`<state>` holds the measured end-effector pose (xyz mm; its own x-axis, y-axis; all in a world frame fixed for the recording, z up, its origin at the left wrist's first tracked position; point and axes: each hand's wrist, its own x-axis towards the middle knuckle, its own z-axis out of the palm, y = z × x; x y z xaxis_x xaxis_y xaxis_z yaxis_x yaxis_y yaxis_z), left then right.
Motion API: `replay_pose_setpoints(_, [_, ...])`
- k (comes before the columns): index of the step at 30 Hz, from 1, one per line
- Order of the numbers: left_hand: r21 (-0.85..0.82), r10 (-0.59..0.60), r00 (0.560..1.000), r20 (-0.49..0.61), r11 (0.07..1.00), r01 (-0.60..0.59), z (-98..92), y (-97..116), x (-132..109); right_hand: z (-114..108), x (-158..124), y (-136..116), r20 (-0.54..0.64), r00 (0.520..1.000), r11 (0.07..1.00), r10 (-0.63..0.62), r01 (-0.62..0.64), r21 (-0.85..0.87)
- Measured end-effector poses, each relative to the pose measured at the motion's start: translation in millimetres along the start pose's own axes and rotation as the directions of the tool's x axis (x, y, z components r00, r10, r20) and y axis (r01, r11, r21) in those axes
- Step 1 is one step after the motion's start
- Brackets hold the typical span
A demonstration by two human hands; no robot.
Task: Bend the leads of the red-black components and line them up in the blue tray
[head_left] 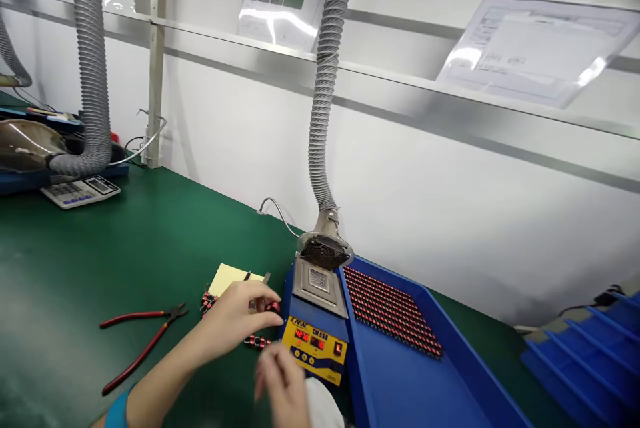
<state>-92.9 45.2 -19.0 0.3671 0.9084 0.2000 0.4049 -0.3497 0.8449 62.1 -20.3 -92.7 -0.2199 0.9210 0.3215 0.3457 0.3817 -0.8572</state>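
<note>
My left hand (243,313) is curled beside the solder pot, thumb and fingers closed around small red wire coils (273,307). How many coils it holds is hidden. Just below it, my right hand (284,381) is smeared by motion in front of the pot's yellow control panel (315,351), and its fingertips cannot be made out. The blue solder pot (321,323) shows lit red digits and a metal top plate (320,285). More red-and-black coils (257,342) lie on the green table between my hands, with another group (207,301) behind my left wrist.
A blue tray (400,385) to the right bears rows of red-and-black coils (390,308). Red-handled pliers (145,341) lie open at left, a yellow pad (233,276) behind my hand. A fume hose (327,81) hangs over the pot. Blue racks (590,355) stand far right, a calculator (80,192) far left.
</note>
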Motion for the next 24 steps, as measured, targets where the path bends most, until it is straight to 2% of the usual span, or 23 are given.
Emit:
replay_pose_setpoints(3, [-0.159, 0.094, 0.994, -0.048, 0.982, -0.101, 5.0, 37, 3, -38, 24, -17, -0.177, 0.983, 0.977, 0.056, -0.017, 0.214])
replay_pose_setpoints(5, [-0.237, 0.141, 0.987, -0.079, 0.959, -0.156, 14.2, 51, 3, -56, 31, -29, -0.249, 0.965, 0.923, 0.08, 0.022, 0.383])
replay_pose_setpoints(7, [-0.342, 0.177, 0.98, -0.094, 0.918, -0.199, 24.4, 55, 4, -66, 32, -37, -0.295, 0.947, 0.838, 0.126, 0.057, 0.542])
replay_pose_setpoints(9, [-0.443, 0.187, 0.977, -0.103, 0.87, -0.214, 33.1, 55, 6, -69, 32, -41, -0.332, 0.925, 0.76, 0.184, 0.08, 0.645])
replay_pose_setpoints(12, [-0.52, 0.162, 0.981, -0.11, 0.832, -0.196, 41.7, 51, 13, -70, 33, -41, -0.355, 0.904, 0.722, 0.237, 0.08, 0.687])
replay_pose_setpoints(16, [-0.684, 0.135, 0.986, -0.095, 0.711, -0.163, 50.1, 43, 22, -70, 33, -36, -0.281, 0.907, 0.659, 0.313, 0.006, 0.752])
replay_pose_setpoints(21, [-0.829, -0.042, 0.988, -0.149, 0.55, -0.102, 64.9, 41, 28, -62, 34, -36, -0.306, 0.885, 0.652, 0.351, 0.004, 0.759])
replay_pose_setpoints(24, [-0.885, -0.157, 0.97, -0.187, 0.456, -0.096, 66.7, 40, 26, -59, 34, -40, -0.25, 0.903, 0.603, 0.35, -0.012, 0.798])
